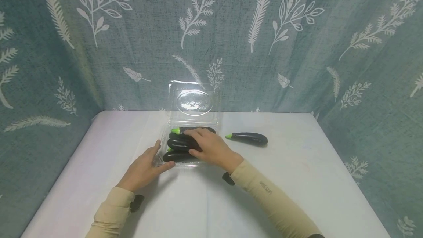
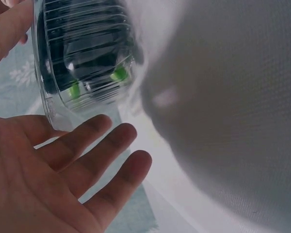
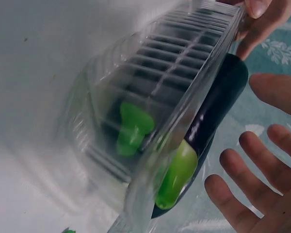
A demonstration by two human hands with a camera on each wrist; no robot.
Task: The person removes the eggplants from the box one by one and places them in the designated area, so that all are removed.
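Several dark eggplants point(image 1: 180, 144) with green stem ends lie in a clear plastic clamshell container point(image 1: 161, 153), its lid point(image 1: 195, 103) standing open at the back. Along the container's left side rests my left hand point(image 1: 144, 167), the thumb at the front corner; its fingers look fairly straight in the left wrist view. My right hand point(image 1: 211, 147) is over the right part of the eggplants and hides some of them. In the right wrist view its fingers point(image 3: 262, 170) are spread beside an eggplant point(image 3: 217, 104), with a gap showing between them.
One more eggplant point(image 1: 248, 138) lies on the white tabletop point(image 1: 284, 186) to the right of the container, its stem end pointing left. A blue-green curtain point(image 1: 231, 65) with white leaf patterns hangs behind the table and along both sides.
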